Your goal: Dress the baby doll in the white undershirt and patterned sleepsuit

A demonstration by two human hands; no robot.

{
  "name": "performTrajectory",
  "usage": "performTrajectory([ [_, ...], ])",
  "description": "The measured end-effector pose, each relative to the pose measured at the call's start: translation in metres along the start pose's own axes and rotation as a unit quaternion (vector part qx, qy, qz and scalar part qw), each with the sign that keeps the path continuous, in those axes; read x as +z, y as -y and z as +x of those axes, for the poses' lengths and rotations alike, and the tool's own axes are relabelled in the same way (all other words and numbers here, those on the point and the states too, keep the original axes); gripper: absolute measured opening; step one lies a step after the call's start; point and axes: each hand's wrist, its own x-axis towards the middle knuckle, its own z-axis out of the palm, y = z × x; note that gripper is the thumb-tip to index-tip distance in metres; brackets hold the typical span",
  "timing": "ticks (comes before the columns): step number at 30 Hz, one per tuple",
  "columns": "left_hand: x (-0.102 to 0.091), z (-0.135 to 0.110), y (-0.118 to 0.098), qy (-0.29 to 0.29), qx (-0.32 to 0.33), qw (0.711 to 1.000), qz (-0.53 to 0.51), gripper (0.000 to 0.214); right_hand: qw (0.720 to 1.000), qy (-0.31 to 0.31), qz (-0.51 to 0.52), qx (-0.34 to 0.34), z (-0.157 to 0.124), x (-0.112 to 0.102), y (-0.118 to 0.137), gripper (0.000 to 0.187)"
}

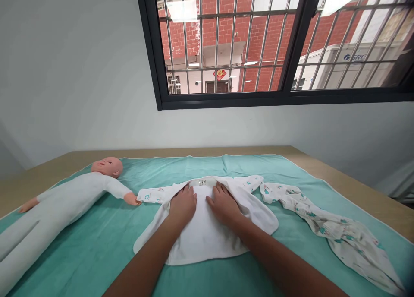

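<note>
A white baby shirt [207, 241] with printed sleeves lies spread on the green cloth, its front opened out and the plain inside showing. My left hand [183, 204] rests flat on its left front panel near the collar. On the right panel, my right hand [224, 204] lies with fingers stretched towards the neckline. Between the fingertips of both hands, a small label [202, 182] shows at the collar. Neither hand grips anything. At the left lies a baby doll [74, 197] in a white suit, its hand touching or nearly touching the shirt's left sleeve.
A second printed baby garment [343, 232] lies crumpled at the right, close to the shirt's right sleeve. The green cloth [106, 241] covers most of the wooden table [326, 172]. Behind stands a white wall [80, 72] with a barred, dark-framed window [223, 100].
</note>
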Motion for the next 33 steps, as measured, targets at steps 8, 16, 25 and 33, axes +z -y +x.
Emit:
performTrajectory([
  [8, -0.0066, -0.0023, -0.0071, -0.016, -0.039, 0.999, 0.031, 0.037, 0.999, -0.015, 0.006, 0.038, -0.0004, -0.0017, 0.0007, 0.062],
  [16, 0.0029, 0.0002, -0.0042, -0.002, -0.06, 0.998, 0.032, 0.042, 0.998, -0.014, 0.012, 0.064, 0.0007, -0.0043, -0.0039, 0.066],
  [25, 0.0015, -0.0005, -0.0022, 0.023, -0.05, 0.998, 0.03, 0.041, 0.999, -0.021, -0.02, 0.046, 0.002, -0.0029, -0.0077, 0.057],
  [33, -0.0038, -0.0034, -0.0054, 0.019, -0.026, 0.999, 0.029, 0.038, 0.999, -0.03, -0.027, -0.035, -0.0038, -0.0071, -0.0005, 0.048],
])
